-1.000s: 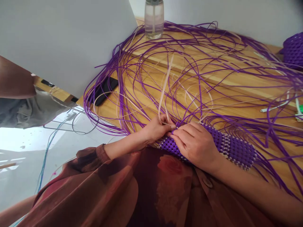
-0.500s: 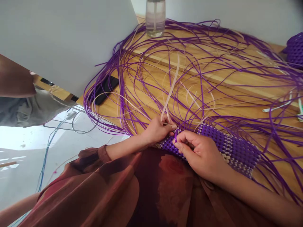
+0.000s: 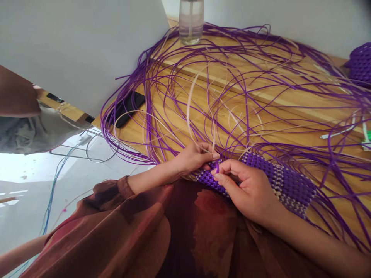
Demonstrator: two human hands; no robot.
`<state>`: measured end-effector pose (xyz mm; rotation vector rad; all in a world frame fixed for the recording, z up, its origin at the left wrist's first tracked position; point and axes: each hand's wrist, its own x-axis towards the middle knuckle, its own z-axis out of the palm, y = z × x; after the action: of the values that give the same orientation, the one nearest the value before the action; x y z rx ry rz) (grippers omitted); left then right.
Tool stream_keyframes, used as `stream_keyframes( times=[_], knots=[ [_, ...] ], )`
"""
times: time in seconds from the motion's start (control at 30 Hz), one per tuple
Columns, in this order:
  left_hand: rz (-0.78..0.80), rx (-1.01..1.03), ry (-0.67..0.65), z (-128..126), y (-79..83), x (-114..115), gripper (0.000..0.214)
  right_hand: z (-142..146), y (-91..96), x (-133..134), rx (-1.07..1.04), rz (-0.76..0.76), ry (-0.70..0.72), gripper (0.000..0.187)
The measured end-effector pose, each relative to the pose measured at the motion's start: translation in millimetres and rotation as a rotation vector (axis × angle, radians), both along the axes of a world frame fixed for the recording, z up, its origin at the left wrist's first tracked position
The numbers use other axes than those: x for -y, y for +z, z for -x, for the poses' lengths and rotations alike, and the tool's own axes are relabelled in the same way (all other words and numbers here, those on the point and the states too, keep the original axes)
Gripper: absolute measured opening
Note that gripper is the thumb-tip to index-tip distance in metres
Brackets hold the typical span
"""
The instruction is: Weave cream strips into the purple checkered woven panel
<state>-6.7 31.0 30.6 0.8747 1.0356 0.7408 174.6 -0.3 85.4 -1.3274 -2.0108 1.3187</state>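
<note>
A woven panel (image 3: 295,187) of purple and cream plastic strips lies along the table's near edge, over my lap. At its left part, my left hand (image 3: 195,158) is closed, thumb against fingers, on a cream strip (image 3: 189,104) that loops up and away over the table. My right hand (image 3: 246,185) pinches a short purple strip (image 3: 217,166) between thumb and forefinger, just above the weave. The two hands are close together, and they hide part of the panel beneath them.
Long loose purple strips (image 3: 124,85) spread in a tangle over the wooden table (image 3: 179,92). A clear bottle (image 3: 191,23) stands at the back, and a black phone (image 3: 130,110) lies under strips at left. A purple woven piece (image 3: 361,65) sits far right. Another person's arm (image 3: 19,92) shows at left.
The cream strip's upper part has swung from a nearly straight slant into a curved loop leaning left. Both hands have stayed almost in place, still pinching.
</note>
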Motion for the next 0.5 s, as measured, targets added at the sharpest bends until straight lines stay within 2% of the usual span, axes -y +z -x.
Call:
stream_keyframes(
  times=[0.13,0.23,0.4,0.5],
  knots=[
    [-0.071,0.019,0.044,-5,-7.3,1,0.028,9,-2.7,-6,-0.190,0.453,-0.100,0.019],
    [-0.092,0.022,0.060,-6,-4.9,1,0.031,16,-4.9,-7,-0.256,0.644,-0.134,0.023],
    [-0.119,0.014,0.037,-5,-1.5,-1,0.033,20,-1.6,-4,-0.273,0.711,-0.138,0.025],
    [-0.106,0.051,0.006,-3,-5.6,-2,0.033,12,2.1,-14,-0.148,0.676,-0.046,0.026]
  ],
)
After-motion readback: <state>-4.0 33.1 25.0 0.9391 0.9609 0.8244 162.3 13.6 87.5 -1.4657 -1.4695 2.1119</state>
